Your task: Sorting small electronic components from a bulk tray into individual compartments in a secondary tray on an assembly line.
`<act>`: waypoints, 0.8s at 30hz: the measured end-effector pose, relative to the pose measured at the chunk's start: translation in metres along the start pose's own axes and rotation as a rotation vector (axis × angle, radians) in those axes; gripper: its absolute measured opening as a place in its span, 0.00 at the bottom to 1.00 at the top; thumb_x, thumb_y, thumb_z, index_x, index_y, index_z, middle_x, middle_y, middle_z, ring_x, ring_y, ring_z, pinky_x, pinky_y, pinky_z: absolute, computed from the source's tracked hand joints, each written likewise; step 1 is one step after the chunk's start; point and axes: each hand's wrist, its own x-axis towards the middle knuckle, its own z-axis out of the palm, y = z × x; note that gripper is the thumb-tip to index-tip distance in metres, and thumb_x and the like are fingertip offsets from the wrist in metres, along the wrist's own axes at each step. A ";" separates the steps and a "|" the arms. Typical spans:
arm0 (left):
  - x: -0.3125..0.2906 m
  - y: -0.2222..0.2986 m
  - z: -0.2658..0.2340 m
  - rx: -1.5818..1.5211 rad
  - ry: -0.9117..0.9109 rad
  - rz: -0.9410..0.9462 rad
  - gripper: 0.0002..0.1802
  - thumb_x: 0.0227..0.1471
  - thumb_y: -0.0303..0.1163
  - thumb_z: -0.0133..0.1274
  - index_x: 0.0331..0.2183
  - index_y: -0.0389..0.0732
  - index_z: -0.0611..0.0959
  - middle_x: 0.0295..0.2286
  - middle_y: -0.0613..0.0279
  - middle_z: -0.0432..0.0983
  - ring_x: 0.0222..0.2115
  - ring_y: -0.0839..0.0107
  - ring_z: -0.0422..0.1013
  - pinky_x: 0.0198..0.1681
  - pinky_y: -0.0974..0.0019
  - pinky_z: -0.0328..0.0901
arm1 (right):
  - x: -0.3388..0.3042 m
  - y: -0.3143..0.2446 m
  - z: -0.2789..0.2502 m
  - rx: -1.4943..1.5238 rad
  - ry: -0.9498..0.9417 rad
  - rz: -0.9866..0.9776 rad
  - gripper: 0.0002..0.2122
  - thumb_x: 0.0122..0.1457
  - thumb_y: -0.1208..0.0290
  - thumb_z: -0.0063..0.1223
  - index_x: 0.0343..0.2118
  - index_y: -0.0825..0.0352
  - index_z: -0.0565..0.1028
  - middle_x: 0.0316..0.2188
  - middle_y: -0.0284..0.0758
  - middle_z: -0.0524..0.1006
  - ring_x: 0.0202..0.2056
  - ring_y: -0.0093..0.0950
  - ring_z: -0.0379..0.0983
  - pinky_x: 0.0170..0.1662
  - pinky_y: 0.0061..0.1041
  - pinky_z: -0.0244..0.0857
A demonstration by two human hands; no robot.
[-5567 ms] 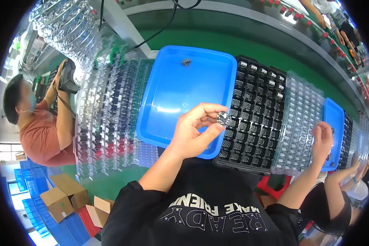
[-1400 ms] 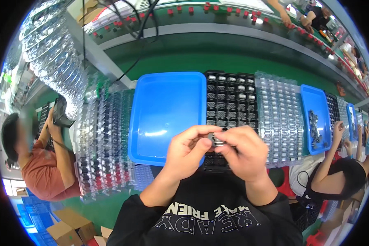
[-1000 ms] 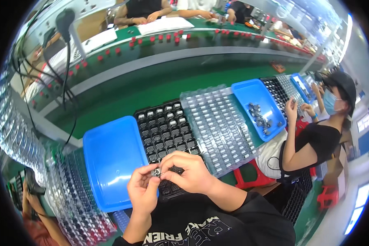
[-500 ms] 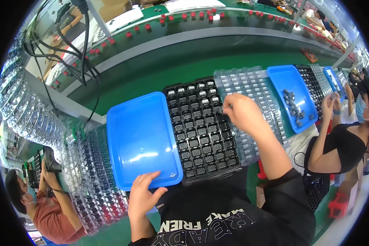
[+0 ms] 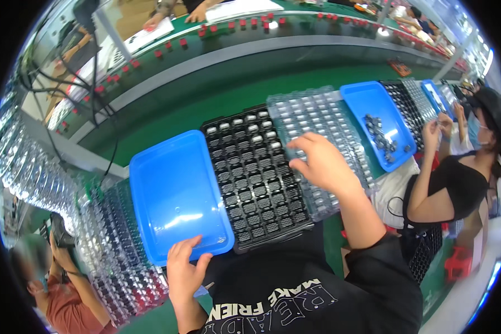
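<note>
My left hand [image 5: 185, 268] rests at the near edge of a blue plastic tray [image 5: 175, 183], thumb and fingers apart, with nothing seen in it. To the tray's right lies a black compartment tray [image 5: 256, 195]; small white-and-silver parts [image 5: 263, 115] sit in several pockets at its far end. My right hand [image 5: 323, 167] hovers over the border between this black tray and a clear plastic compartment tray [image 5: 317, 117] filled with rows of small pale parts. Its thumb and forefinger are spread, and no part shows between them.
Farther right, a second blue tray [image 5: 387, 111] holds loose dark parts [image 5: 379, 136]. Stacked clear trays [image 5: 108, 245] stand at the left, below a silvery duct [image 5: 33, 161]. Co-workers sit at both sides. Beyond the green belt, a raised line carries red blocks [image 5: 201, 32].
My right hand's pinched fingers have opened and lifted slightly off the black tray's right edge. Another pale part now shows in a pocket there. My left hand stays at the blue tray; the view has shifted.
</note>
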 end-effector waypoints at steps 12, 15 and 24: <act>0.037 0.025 0.025 -0.043 -0.098 0.204 0.22 0.44 0.33 0.67 0.43 0.39 0.84 0.39 0.54 0.81 0.41 0.51 0.75 0.48 0.54 0.67 | -0.198 0.049 -0.046 -0.053 0.275 0.736 0.13 0.52 0.76 0.64 0.41 0.71 0.80 0.36 0.43 0.82 0.33 0.35 0.79 0.41 0.33 0.73; 0.043 0.038 0.026 -0.046 -0.081 0.249 0.21 0.44 0.32 0.66 0.43 0.37 0.84 0.39 0.54 0.82 0.42 0.54 0.75 0.47 0.57 0.69 | -0.189 0.025 -0.029 0.144 0.209 0.641 0.14 0.51 0.76 0.66 0.41 0.71 0.80 0.36 0.42 0.81 0.33 0.34 0.79 0.39 0.30 0.73; 0.054 0.062 -0.011 -0.133 0.166 0.361 0.18 0.48 0.36 0.67 0.39 0.36 0.85 0.33 0.53 0.82 0.35 0.56 0.77 0.43 0.58 0.70 | -0.136 -0.020 0.006 0.247 -0.004 0.150 0.13 0.55 0.68 0.65 0.41 0.65 0.80 0.36 0.40 0.80 0.38 0.38 0.78 0.42 0.34 0.72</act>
